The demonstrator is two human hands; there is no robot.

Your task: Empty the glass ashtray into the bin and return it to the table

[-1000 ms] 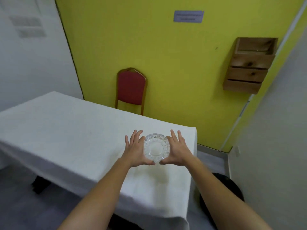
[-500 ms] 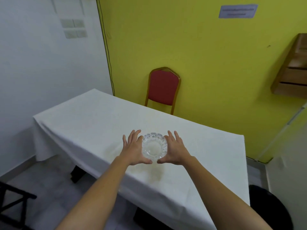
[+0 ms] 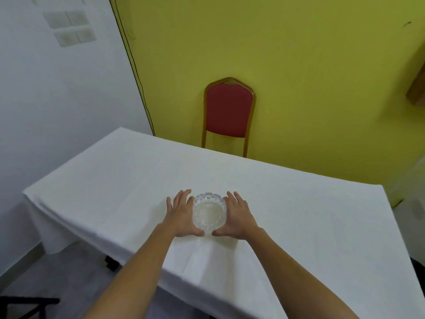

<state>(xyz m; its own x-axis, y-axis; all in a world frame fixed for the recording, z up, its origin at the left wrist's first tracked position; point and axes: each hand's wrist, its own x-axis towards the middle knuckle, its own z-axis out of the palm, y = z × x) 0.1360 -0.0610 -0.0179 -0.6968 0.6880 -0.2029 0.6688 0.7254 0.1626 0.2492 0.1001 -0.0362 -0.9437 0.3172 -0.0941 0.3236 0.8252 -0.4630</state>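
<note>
1. On the tabletop, which is draped in a white cloth, your glass ashtray sits upright, toward the near edge and roughly midway along its width.
2. Your left hand lies against the ashtray's left side, fingers spread and pointing away from you, thumb curled under the near rim.
3. Your right hand mirrors it on the right side, fingers extended, thumb meeting the near rim just beside the left thumb.
4. Both hands cup the ashtray between palms and thumbs; neither is closed into a fist. Whether the ashtray rests fully on the cloth or is slightly lifted cannot be told.
5. The bowl of the ashtray appears clear; its scalloped rim shows at the far side between your fingertips.
6. Beyond the far edge of the tabletop, a red-backed chair with a gold frame stands against the yellow wall.
7. At your left, a white wall carries a group of pale switch plates.
8. A dark, rounded shape, only partly visible, shows at the lower right past the tabletop's corner.
</note>
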